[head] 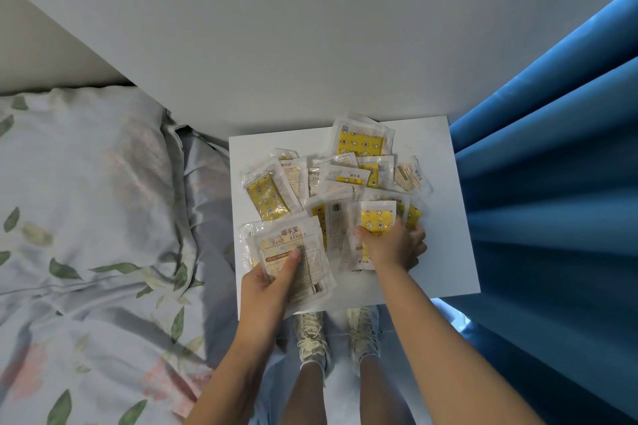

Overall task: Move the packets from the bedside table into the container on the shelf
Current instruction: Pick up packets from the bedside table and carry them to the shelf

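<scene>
Head view: a white bedside counter (pixel 445 217) carries a loose heap of hand-warmer packets (pixel 345 183), clear sachets with yellow patterned or beige printed inserts. Roughly a dozen show, but they overlap, so the exact count cannot be told. The left hand (pixel 267 286) grips a beige packet (pixel 293 262) printed "HAND WARMER", thumb on its face and fingers curled beneath, at the counter's near left edge; at least one more sachet lies under it. The right hand (pixel 393 245) is clamped on a yellow star-patterned packet (pixel 378 217) in the heap's near right part. One pillow (pixel 86 166) and leaf-print bedding lie to the left, one blue curtain (pixel 552 183) hangs on the right, and two pale laced shoes (pixel 310 331) stand below the counter.
</scene>
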